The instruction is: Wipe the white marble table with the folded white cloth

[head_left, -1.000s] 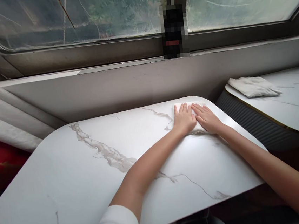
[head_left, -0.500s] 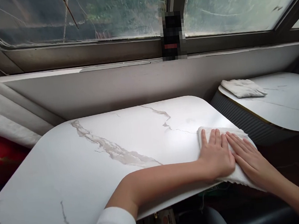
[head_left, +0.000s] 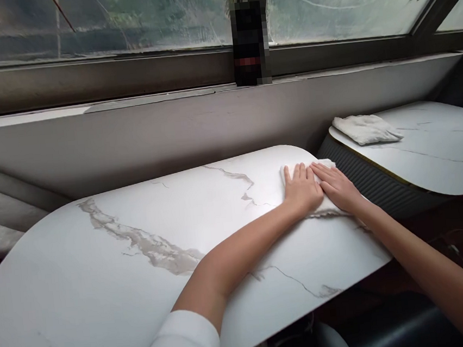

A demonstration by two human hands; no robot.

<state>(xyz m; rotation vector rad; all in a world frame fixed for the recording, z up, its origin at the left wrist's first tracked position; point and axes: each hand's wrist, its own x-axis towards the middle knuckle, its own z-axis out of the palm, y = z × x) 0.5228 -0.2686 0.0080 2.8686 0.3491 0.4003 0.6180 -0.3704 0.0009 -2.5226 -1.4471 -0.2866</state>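
A white cloth (head_left: 328, 205) lies flat on the white marble-patterned tabletop (head_left: 233, 195), close to its far right corner. My left hand (head_left: 303, 189) presses down on the cloth with its fingers stretched out. Beside it, my right hand (head_left: 338, 187) also rests flat on the cloth, fingers straight and angled toward the left hand. The two hands touch or nearly touch at the fingertips. Much of the cloth is hidden beneath them.
A second marble-patterned table (head_left: 438, 159) with a dark ribbed side stands at the right, a folded white cloth (head_left: 366, 129) on its corner. Behind run a low wall (head_left: 162, 131) and windows. A dark blurred object (head_left: 249, 46) stands on the sill.
Both hands and the cloth have moved away from me, from the near right edge toward the far right corner. The view has shifted slightly to the right.
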